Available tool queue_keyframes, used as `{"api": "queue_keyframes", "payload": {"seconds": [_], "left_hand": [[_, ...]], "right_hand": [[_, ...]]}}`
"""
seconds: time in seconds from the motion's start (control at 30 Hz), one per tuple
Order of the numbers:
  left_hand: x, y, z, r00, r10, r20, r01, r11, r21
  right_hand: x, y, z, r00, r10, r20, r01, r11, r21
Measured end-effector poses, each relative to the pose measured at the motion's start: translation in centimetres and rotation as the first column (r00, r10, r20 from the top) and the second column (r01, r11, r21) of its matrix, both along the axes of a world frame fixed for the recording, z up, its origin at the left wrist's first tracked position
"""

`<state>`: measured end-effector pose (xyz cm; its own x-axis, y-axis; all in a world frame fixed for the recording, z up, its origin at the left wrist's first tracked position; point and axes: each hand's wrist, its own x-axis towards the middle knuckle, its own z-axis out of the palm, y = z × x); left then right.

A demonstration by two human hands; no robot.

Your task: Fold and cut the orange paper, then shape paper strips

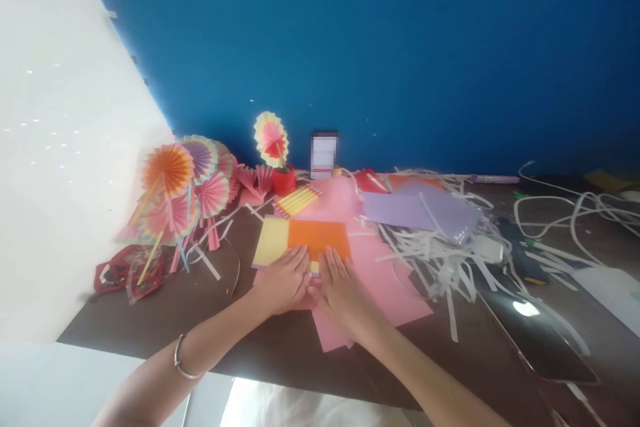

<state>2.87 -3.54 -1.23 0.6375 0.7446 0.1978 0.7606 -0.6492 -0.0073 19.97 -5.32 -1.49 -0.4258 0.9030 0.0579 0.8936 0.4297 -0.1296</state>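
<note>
My left hand lies flat on the lower edge of an orange sheet, its fingers stretched out. Beside it my right hand rests flat at the same edge, fingers spread slightly. The orange sheet overlaps a yellow sheet, with a thin purple edge showing beneath. Under them are larger pink sheets on the dark table. Just behind lies a pleated yellow strip.
Folded paper fans stand at the left, near red packets. A red pot holds another fan. A small screen leans on the blue wall. Purple sheets, white paper strips and a phone lie right.
</note>
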Motion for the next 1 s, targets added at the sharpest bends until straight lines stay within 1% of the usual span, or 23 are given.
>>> {"api": "queue_keyframes", "payload": {"seconds": [0.1,0.27,0.37,0.47,0.53,0.67,0.7,0.77,0.83,0.9,1.0], "left_hand": [[0.4,-0.7,-0.3,0.992,0.125,-0.010,-0.125,0.991,0.049],[0.6,-1.5,-0.7,0.951,0.309,-0.023,-0.306,0.948,0.090],[0.7,-1.6,-0.5,0.933,0.361,0.004,-0.360,0.929,0.083],[0.7,-1.5,-0.2,0.935,0.352,0.042,-0.355,0.931,0.084],[0.6,-1.2,0.0,0.929,0.366,0.061,-0.370,0.926,0.080],[-0.1,-0.5,0.3,0.864,0.501,0.055,-0.501,0.865,0.001],[-0.2,-0.4,0.4,0.854,0.518,0.040,-0.518,0.855,-0.009],[-0.3,-0.2,0.5,0.860,0.510,0.004,-0.510,0.860,0.025],[-0.2,0.0,0.5,0.893,0.449,-0.027,-0.443,0.889,0.118],[-0.3,0.3,0.5,0.940,0.337,-0.050,-0.321,0.925,0.203],[-0.5,1.0,0.3,0.986,0.143,-0.084,-0.120,0.964,0.238]], "right_hand": [[0.1,0.0,0.1,1.000,0.004,0.004,-0.004,1.000,-0.016],[0.1,0.0,0.7,1.000,0.007,0.023,-0.005,0.999,-0.051],[0.0,0.0,1.0,1.000,0.006,0.014,-0.005,0.998,-0.061],[0.0,0.1,1.2,1.000,-0.007,0.019,0.009,0.996,-0.090],[0.1,0.1,1.3,1.000,-0.012,0.018,0.014,0.996,-0.088],[0.4,0.1,1.6,1.000,-0.029,0.007,0.030,0.998,-0.054],[0.5,0.1,1.7,0.999,-0.034,0.005,0.034,0.998,-0.056],[0.5,0.2,2.0,0.999,-0.036,0.003,0.036,0.997,-0.068],[0.4,0.3,2.2,0.999,-0.035,-0.002,0.035,0.996,-0.078],[0.4,0.5,2.5,0.999,-0.034,-0.009,0.033,0.996,-0.085],[0.6,0.9,2.8,1.000,-0.025,-0.007,0.025,0.998,-0.056]]}}
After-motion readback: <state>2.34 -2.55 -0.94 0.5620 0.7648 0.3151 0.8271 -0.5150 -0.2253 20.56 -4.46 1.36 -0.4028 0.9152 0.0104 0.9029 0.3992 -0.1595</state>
